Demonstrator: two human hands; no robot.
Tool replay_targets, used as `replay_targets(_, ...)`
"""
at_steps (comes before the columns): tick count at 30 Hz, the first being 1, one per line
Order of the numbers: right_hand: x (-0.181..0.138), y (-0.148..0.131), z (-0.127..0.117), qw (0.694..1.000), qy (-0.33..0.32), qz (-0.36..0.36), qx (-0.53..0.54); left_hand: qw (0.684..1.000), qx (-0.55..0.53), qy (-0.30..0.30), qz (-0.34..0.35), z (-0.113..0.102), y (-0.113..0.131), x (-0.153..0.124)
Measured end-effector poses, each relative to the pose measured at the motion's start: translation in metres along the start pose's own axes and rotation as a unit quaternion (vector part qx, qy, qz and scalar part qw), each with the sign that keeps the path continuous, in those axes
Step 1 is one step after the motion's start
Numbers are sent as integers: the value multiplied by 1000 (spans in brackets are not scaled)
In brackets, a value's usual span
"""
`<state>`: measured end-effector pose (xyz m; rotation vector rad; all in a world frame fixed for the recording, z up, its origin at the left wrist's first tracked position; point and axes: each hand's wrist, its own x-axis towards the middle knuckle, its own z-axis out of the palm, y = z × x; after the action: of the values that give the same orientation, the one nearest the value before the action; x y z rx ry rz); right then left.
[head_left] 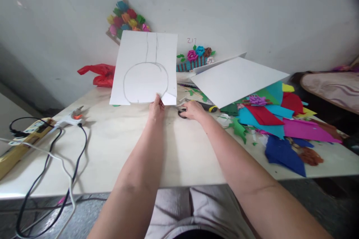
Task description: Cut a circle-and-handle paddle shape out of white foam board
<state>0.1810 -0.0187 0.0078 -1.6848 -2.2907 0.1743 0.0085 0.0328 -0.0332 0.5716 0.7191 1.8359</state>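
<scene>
My left hand (157,107) pinches the bottom edge of a white sheet of card (140,48), which is tilted up and faces me. A pencilled circle with two lines rising from it is drawn on the card, and its lower corners are partly cut. Just to the right, my right hand (193,110) is closed round scissors (182,114); their black handle loop shows, while the blades are mostly hidden. Beside that hand lies a black-and-yellow handled tool (210,107), partly covered by white board.
White boards (241,78) lean at the back right above coloured paper scraps (260,119). A glue gun (70,118), cords and a power strip (28,138) occupy the left. Behind the card are a red plastic bag (98,73) and paper flowers (126,18) against the wall.
</scene>
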Motion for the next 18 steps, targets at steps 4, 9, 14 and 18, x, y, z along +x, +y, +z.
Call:
replay_targets(4, 2, 1, 1, 999, 44, -15, 10, 998, 24, -54, 15, -3, -4, 3)
replay_targets(9, 5, -4, 6, 959, 54, 61, 273, 999, 9, -42, -9, 2, -4, -4)
replay_targets(14, 10, -15, 19, 875, 49, 107, 470, 998, 12, -61, -31, 11, -5, -14)
replay_targets(18, 12, -18, 22, 892, 103, 117, 424, 997, 15, -68, -38, 16, -5, -20)
